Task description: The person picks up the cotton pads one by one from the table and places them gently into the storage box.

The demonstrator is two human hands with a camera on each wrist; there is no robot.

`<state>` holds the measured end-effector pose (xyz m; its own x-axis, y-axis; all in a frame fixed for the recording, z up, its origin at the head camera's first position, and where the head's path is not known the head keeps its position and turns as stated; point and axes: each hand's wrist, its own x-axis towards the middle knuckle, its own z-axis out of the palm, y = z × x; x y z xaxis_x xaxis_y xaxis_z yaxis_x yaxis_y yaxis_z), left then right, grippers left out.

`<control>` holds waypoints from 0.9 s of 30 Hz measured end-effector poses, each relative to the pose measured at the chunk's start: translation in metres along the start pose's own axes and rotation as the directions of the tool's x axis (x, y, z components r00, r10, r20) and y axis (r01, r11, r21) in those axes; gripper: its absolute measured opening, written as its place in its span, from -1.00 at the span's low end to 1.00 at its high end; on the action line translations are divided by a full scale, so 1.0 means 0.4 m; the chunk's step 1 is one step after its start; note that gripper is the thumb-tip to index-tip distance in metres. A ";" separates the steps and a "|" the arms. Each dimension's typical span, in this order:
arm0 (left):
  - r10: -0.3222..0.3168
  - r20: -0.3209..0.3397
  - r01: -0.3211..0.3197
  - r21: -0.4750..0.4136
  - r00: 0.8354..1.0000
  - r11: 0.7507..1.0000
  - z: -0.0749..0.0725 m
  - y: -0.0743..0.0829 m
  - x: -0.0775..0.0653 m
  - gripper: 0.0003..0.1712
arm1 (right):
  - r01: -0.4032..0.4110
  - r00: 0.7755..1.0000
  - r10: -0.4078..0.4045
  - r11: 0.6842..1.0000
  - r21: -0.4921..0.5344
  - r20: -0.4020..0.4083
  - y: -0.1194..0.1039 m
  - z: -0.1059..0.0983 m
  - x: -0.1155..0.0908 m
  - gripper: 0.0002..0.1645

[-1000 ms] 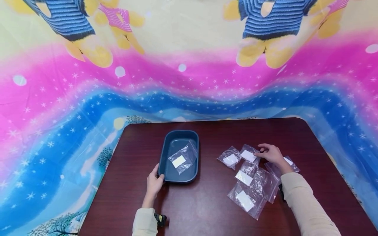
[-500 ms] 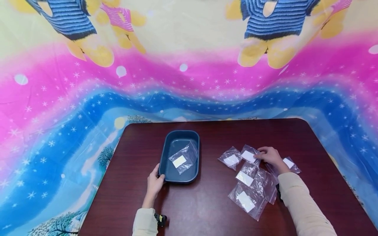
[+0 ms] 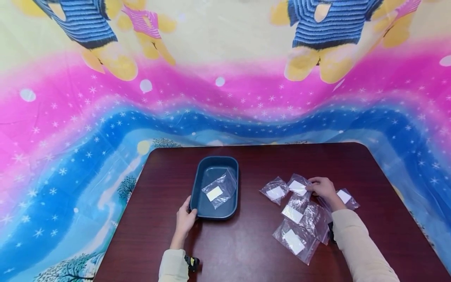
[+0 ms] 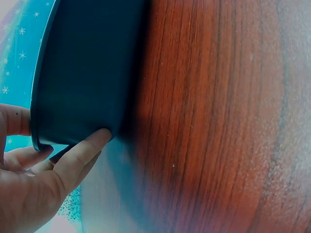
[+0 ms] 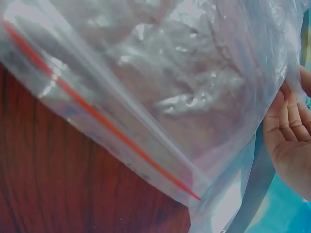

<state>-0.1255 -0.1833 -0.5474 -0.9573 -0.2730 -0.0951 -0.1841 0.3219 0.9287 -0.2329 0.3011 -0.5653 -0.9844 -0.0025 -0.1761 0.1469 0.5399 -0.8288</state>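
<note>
A dark blue-grey rectangular tray (image 3: 197, 184) stands on the table, with one clear zip bag (image 3: 227, 184) bearing a white label inside it. My left hand (image 3: 185, 221) grips the tray's near left corner; in the left wrist view, fingers lie against the tray's outer wall (image 4: 87, 73) and rim. At the right, my right hand (image 3: 323, 188) pinches the right edge of a small labelled zip bag (image 3: 297, 186). Several more clear bags overlap around it, among them a larger one (image 3: 296, 241) nearer the front. In the right wrist view, a red-striped bag (image 5: 184, 111) partly hides the right fingers.
A small bag (image 3: 275, 190) lies left of the pinched one, and another (image 3: 347, 197) lies right of the right wrist. The dark red wooden table (image 3: 239, 250) has rounded far corners. A printed cloth (image 3: 225, 121) hangs behind it.
My right hand has come down slightly onto the edge of the small zip bag, its fingers drawing closer together. The left hand and the tray have stayed in place.
</note>
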 end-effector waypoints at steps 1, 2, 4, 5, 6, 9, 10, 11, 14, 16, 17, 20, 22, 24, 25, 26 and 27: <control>0.000 -0.001 0.000 0.000 1.000 1.000 0.000 0.000 0.000 -0.32 | -0.006 1.000 0.006 1.000 0.010 -0.007 0.002 -0.001 -0.001 -0.43; 0.002 0.000 -0.002 -0.001 1.000 1.000 0.000 0.000 0.000 -0.32 | -0.015 1.000 0.015 1.000 0.024 -0.014 0.004 -0.003 -0.002 -0.43; 0.003 -0.001 -0.003 -0.005 1.000 1.000 0.001 -0.001 0.000 -0.33 | -0.024 0.999 0.025 0.999 0.042 -0.024 0.005 -0.006 -0.004 -0.42; 0.002 -0.001 -0.002 -0.007 1.000 1.000 0.001 -0.001 0.000 -0.33 | -0.026 0.999 0.027 0.998 0.056 -0.027 0.004 -0.006 -0.004 -0.42; 0.002 -0.002 -0.002 -0.010 1.000 1.000 0.001 -0.001 0.000 -0.33 | -0.031 0.999 0.034 0.997 0.067 -0.034 0.002 -0.007 -0.005 -0.43; 0.006 -0.005 -0.006 -0.013 1.000 1.000 0.002 -0.002 0.001 -0.33 | -0.031 0.998 0.036 0.995 0.091 -0.053 -0.008 -0.010 -0.010 -0.44; 0.005 -0.007 -0.005 -0.013 1.000 1.000 0.003 -0.002 0.001 -0.33 | -0.029 0.998 0.034 0.995 0.097 -0.056 -0.010 -0.013 -0.013 -0.44; 0.004 -0.010 -0.004 -0.014 1.000 1.000 0.003 -0.001 0.001 -0.33 | -0.029 0.998 0.035 0.994 0.101 -0.059 -0.014 -0.014 -0.014 -0.45; 0.010 -0.010 -0.011 -0.016 1.000 1.000 0.003 -0.002 0.001 -0.34 | -0.026 0.997 0.032 0.995 0.093 -0.069 -0.024 -0.019 -0.020 -0.48; 0.006 -0.011 -0.006 -0.020 1.000 1.000 0.003 -0.001 0.000 -0.34 | -0.017 0.997 0.023 0.996 0.085 -0.074 -0.028 -0.023 -0.021 -0.47; 0.009 -0.011 -0.009 -0.018 1.000 1.000 0.002 -0.001 -0.001 -0.34 | -0.015 0.997 0.022 0.996 0.084 -0.078 -0.031 -0.024 -0.021 -0.48; 0.009 -0.012 -0.009 -0.006 1.000 1.000 0.002 0.000 -0.002 -0.34 | 0.004 0.996 0.003 0.997 0.079 -0.090 -0.039 -0.029 -0.023 -0.46; 0.007 -0.011 -0.007 -0.001 1.000 1.000 0.002 0.000 -0.002 -0.34 | 0.007 0.996 0.000 0.998 0.069 -0.094 -0.045 -0.032 -0.023 -0.47; 0.007 -0.009 -0.007 0.000 1.000 1.000 0.002 0.000 -0.003 -0.34 | 0.002 0.995 0.004 0.998 0.063 -0.098 -0.052 -0.034 -0.024 -0.47; 0.011 -0.006 -0.011 0.000 1.000 1.000 0.002 0.000 -0.003 -0.34 | -0.018 0.994 0.025 0.997 0.072 -0.105 -0.056 -0.035 -0.024 -0.47; 0.007 -0.007 -0.007 -0.003 1.000 1.000 0.003 0.000 -0.003 -0.34 | -0.023 0.994 0.031 0.997 0.072 -0.105 -0.060 -0.036 -0.024 -0.47; 0.011 -0.008 -0.011 -0.002 1.000 1.000 0.003 -0.001 -0.002 -0.34 | -0.023 0.994 0.032 0.997 0.080 -0.107 -0.065 -0.037 -0.025 -0.47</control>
<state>-0.1249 -0.1822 -0.5480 -0.9574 -0.2770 -0.0818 -0.1731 0.3234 0.9303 -0.2282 0.2995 -0.5342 -0.9839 0.1052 -0.1445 0.1773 0.4708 -0.8642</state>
